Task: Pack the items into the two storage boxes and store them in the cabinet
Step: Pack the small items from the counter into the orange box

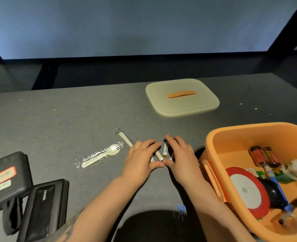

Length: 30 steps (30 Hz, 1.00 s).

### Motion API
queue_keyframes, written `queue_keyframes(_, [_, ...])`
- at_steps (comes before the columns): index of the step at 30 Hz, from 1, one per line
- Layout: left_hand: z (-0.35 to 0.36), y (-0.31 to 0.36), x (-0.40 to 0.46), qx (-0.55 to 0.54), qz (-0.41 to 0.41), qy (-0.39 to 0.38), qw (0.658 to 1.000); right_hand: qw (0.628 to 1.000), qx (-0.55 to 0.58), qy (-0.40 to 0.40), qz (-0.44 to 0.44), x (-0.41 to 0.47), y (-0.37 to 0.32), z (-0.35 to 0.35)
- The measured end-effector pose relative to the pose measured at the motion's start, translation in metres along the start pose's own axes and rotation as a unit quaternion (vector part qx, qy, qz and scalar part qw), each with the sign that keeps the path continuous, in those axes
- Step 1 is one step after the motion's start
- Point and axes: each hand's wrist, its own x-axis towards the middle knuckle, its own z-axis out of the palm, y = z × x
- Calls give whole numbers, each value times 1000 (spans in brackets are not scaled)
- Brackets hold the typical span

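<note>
Cupping white batteries [162, 151] between left hand [140, 160], right hand [182, 157].

Bare forearms, no sleeves; tattoo on left forearm [69, 229].

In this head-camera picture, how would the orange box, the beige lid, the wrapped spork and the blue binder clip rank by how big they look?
1. Orange box, though it sits nearest the camera and is cut off.
2. Beige lid.
3. Wrapped spork.
4. Blue binder clip.
</note>
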Motion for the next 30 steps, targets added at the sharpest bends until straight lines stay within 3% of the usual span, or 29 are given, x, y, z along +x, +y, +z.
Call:
queue_keyframes(11, [-5, -10, -18, 2, 37, 20, 999, 996, -1, 7, -90, -17, 5, 9])
queue_keyframes(22, [-19, 4, -55, -14, 23, 18, 999, 995, 41, 46, -75, -70, 0, 0])
queue_keyframes(27, [-44, 18, -73, -82, -82, 138, 984, 981, 109, 89, -136, -102, -24, -26])
queue_keyframes(30, [-62, 46, -65, -129, -80, 190, 970, 970, 138, 126, -158, -118, -23, -63])
